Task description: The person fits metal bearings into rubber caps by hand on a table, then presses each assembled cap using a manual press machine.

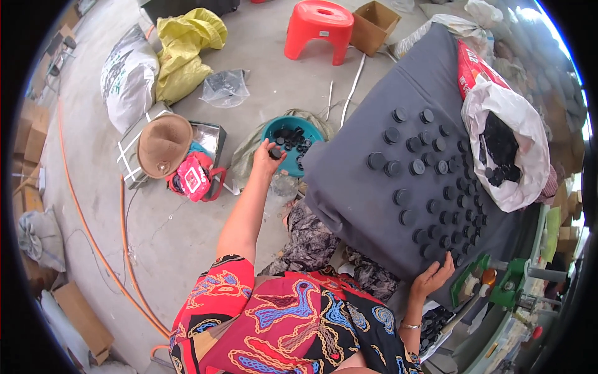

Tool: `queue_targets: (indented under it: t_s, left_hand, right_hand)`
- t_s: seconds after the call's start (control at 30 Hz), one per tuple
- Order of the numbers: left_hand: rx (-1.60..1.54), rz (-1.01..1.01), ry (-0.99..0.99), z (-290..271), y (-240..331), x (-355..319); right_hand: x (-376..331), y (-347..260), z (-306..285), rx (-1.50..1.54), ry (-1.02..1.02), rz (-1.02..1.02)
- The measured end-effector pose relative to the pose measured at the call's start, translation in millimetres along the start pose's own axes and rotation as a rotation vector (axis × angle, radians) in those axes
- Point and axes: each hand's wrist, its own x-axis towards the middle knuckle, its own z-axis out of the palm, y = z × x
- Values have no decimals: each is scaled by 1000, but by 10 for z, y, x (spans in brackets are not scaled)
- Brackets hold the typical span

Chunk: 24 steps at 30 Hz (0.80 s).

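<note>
Along the left rim of the view, cartons point(36, 134) stood stacked, and two orange hoses point(70, 171) ran over the grey floor point(168, 230), which stretched widely from there toward the person's left arm. Farther in, a printed sack point(131, 78) leaned against a yellow sack point(187, 59), and nearer, a brown hat point(165, 146) lay next to a red bag point(194, 177), bounding the room on that side.

The left hand point(268, 159) grasped a black cap point(275, 153) in its fingers at the left edge of a teal basin point(311, 129), where loose caps point(291, 136) lay inside. Only a narrow gap parted the basin from the counter point(355, 206); beyond both stood a red stool point(319, 28) and an open carton point(374, 28), with floor between stool and basin.

A broad band of grey cloth ran along the counter's left edge, while scattered caps point(416, 167) spread over its middle and right. The right hand point(431, 278) was released, fingers extended by the near edge; whether they touched the lowest caps could not be told. Farther right, an open white sack point(526, 118) and a green metal fixture point(514, 280) crowded the counter's edge
</note>
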Motion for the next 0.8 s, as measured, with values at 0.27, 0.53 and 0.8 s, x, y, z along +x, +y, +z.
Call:
queue_targets:
  t_s: [0.27,0.53,0.8]
  left_hand:
    - [257,33,-29,-154,51,214]
    - [283,301,-69,249,415,-393]
    - [750,995,-312,1479,-314,-2515]
  right_hand:
    - [145,-15,47,-19,16,12]
    - [190,-21,-158,83,137,-39]
    - [121,51,-265,235,164,-33]
